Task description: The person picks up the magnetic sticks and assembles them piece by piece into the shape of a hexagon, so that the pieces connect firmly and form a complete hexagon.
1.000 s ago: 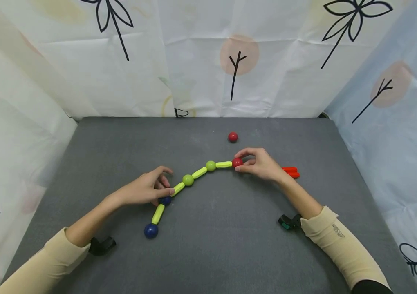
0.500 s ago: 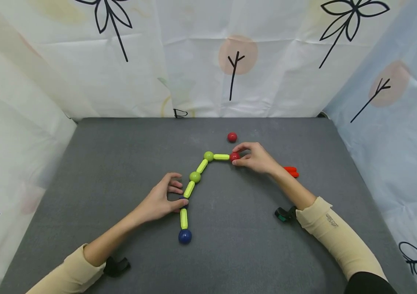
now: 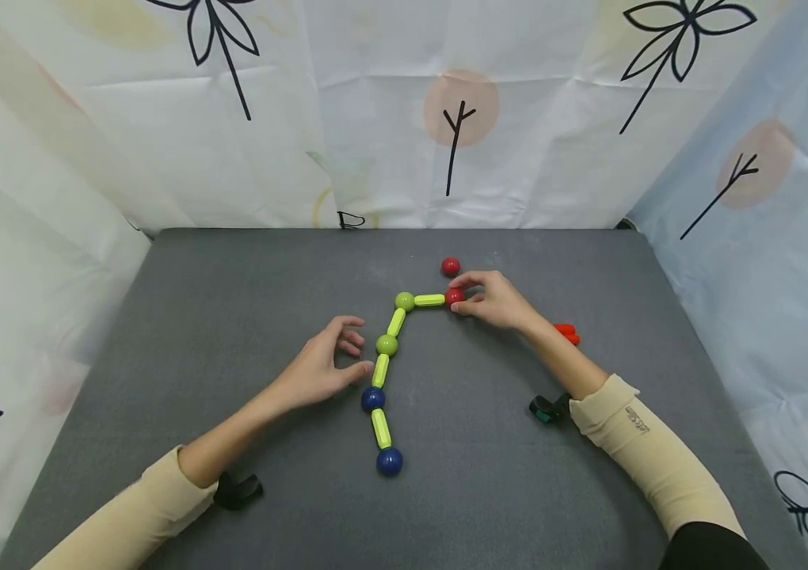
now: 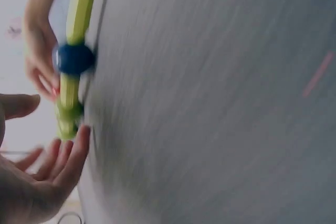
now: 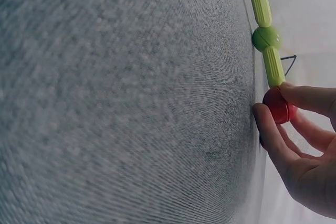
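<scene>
A chain of balls joined by yellow-green rods lies bent across the grey table. My right hand (image 3: 495, 302) pinches the red ball (image 3: 453, 297) at its far end, between thumb and fingers. From there the chain runs through a green ball (image 3: 405, 302), another green ball (image 3: 386, 345) and a blue ball (image 3: 373, 399) to the near end's blue ball (image 3: 390, 461). My left hand (image 3: 318, 368) is beside the chain on its left, fingers spread and holding nothing. Its thumb tip is close to a rod (image 3: 380, 370); whether they touch I cannot tell.
A loose red ball (image 3: 451, 267) sits just beyond my right hand. Red-orange rods (image 3: 566, 333) lie partly behind my right forearm. The grey table (image 3: 268, 269) is walled by patterned white cloth (image 3: 375, 150) at the back and sides.
The chain's near part has swung right, so it now points toward me. My left hand moved right with it, then let go of the upper blue ball. My right hand shifted slightly away from me.
</scene>
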`<state>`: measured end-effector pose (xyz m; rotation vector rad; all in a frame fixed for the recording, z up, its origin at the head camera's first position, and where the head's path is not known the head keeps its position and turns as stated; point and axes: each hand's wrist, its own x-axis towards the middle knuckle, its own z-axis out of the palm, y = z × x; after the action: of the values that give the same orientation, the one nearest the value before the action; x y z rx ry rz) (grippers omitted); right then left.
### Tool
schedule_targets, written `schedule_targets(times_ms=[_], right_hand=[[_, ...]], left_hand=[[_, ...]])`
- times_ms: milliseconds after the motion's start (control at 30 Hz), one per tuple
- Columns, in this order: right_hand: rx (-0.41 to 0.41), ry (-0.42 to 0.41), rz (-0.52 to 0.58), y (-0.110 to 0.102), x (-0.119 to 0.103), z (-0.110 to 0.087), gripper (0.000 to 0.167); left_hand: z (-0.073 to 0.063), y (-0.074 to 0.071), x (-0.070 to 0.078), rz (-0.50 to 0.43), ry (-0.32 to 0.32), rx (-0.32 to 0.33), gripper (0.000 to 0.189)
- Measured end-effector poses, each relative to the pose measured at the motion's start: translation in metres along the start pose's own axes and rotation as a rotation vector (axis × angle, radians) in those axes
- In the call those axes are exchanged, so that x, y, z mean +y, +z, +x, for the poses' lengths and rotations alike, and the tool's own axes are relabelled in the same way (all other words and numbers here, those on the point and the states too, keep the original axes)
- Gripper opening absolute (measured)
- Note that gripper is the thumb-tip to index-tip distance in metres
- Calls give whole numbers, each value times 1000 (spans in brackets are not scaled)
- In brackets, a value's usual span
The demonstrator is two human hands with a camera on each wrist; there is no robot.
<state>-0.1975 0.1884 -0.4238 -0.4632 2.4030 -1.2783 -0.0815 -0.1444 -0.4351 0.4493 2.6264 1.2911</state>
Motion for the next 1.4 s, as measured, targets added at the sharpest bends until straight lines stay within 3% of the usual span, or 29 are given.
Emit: schedule_targets(times_ms=[133,233,400,567,800,1067,1167,1400], right_hand=[[1,-12,-8,-1,2,-1,43],[-9,-9,-11,-2,3,-1,43],[-21,8,1,-6,4,-3,42],[-36,-5,10,-13,4,-11,40],[-18,-9,26,-32,4,-32,39],[33,29,-4,-63,15,-64,43],[42,58,-26,-76,24,-77,44],[58,119,-111,-97,48,-100,41]], left_hand=[[41,-11,-4,74,152,-2,49],[71,-14,-2,76,215,-41,42],[115,-9,7,17,239,-131,40],[145,8,9,-20,230,-219,42],[168,25,15,-51,187,-316,44],[178,28,24,-59,126,-412,43],[180,30,24,-79,105,-413,41],[179,38,28,-96,69,-342,37]])
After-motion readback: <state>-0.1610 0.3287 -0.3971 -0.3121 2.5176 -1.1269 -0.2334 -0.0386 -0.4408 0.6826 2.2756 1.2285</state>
